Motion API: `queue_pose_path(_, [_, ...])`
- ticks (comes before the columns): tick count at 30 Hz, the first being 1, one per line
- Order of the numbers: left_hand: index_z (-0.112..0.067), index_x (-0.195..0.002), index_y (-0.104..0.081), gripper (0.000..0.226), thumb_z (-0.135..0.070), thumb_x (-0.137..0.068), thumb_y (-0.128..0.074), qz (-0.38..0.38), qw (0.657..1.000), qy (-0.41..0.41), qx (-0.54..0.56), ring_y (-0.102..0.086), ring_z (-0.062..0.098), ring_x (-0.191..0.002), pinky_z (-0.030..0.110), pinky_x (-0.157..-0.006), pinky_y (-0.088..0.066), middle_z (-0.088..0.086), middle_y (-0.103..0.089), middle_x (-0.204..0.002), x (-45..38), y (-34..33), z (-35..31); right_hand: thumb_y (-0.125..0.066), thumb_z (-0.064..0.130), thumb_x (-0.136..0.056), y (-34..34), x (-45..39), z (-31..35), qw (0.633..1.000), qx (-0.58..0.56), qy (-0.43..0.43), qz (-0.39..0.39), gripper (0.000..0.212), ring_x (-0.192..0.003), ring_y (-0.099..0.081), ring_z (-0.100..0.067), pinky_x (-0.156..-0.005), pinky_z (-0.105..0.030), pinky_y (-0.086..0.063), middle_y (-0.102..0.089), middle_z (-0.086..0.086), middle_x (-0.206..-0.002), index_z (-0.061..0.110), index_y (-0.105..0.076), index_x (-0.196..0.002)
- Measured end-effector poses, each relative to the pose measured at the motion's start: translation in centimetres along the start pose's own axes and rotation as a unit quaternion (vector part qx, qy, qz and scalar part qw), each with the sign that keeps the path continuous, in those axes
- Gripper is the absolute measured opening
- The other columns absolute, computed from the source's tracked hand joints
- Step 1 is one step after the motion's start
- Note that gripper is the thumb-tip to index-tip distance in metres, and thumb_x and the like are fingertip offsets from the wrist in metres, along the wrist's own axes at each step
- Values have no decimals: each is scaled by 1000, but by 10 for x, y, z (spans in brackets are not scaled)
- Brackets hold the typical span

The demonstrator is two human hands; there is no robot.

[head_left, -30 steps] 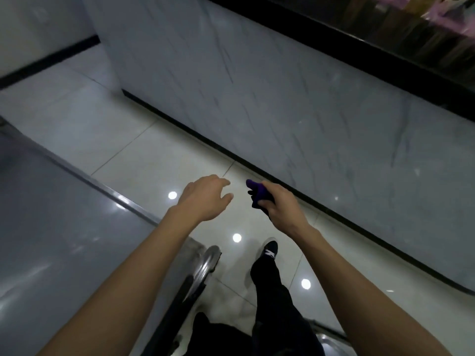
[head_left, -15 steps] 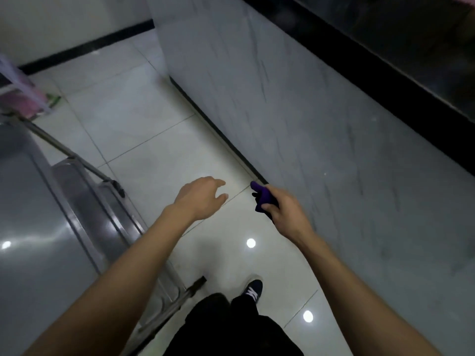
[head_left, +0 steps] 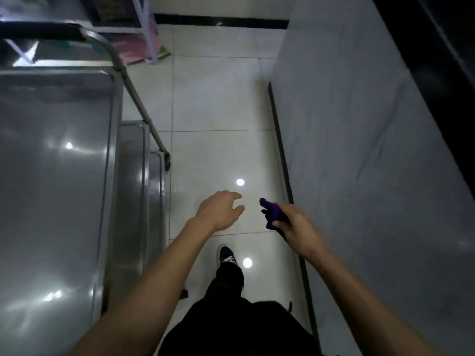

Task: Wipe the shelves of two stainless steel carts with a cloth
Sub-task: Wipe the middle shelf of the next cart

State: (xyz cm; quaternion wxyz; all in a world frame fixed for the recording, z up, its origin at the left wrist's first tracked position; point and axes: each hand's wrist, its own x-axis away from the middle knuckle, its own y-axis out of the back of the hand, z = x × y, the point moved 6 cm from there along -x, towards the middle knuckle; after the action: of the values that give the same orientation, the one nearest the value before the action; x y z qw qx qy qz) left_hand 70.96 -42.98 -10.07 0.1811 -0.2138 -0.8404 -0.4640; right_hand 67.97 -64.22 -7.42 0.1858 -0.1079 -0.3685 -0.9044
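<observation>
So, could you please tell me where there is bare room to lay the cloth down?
The cart's top shelf is bare from its raised rim to the handle rail. The floor aisle between cart and marble wall is open. Around the pink rack it is crowded.

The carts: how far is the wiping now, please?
Done: cannot tell; the cart's top shelf shines, but that proves no wiping. In hand: the right hand grips the purple cloth; the left hand is open over the floor, touching nothing. Left: only one cart shows; the cloth touches no shelf.
</observation>
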Motion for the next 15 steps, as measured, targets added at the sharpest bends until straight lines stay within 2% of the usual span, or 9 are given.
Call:
queue_pose_path(2, [-28, -145, -50, 50, -50, -100, -48, -16, 999, 34, 31, -50, 20, -131, 39, -104, -45, -2, -53, -147, -8, 13, 12, -63, 8, -91, 7, -35, 12, 999, 18, 19, 41, 39, -110, -57, 5, -91, -31, -52, -60, 23, -114, 35, -57, -119])
queue_pose_path(4, [-26, -146, -49, 50, -49, -101, -49, -31, 995, 71, 60, -50, 20, -132, 39, -105, -45, -1, -52, -147, -11, 28, 27, -62, 4, -90, 10, -71, 27, 996, -2, 38, 83, 39, -114, -61, -9, -94, -42, -53, -64, 14, -118, 31, -59, -118])
queue_pose_path(6, [-25, -146, -49, 51, -48, -101, -49, -52, 989, 106, 86, -50, 21, -132, 39, -106, -44, 1, -52, -148, -14, 39, 43, -61, 4, -89, 9, -104, 44, 990, -9, 73, 116, 39, -115, -62, -15, -94, -46, -54, -65, 11, -118, 29, -60, -119])
queue_pose_path(11, [-23, -146, -50, 50, -45, -101, -51, -114, 955, 212, 174, -47, 20, -135, 37, -111, -40, 2, -50, -150, -9, 42, 84, -64, 10, -88, -15, -185, 74, 970, 37, 132, 202, 43, -110, -62, -10, -94, -42, -53, -63, 17, -115, 41, -58, -116])
queue_pose_path(15, [-21, -146, -49, 49, -43, -102, -51, -152, 903, 318, 245, -46, 20, -135, 33, -112, -36, 4, -51, -148, 9, 19, 104, -64, 6, -92, -51, -236, 86, 924, 95, 195, 315, 40, -107, -61, -12, -96, -33, -51, -63, 9, -116, 32, -62, -122])
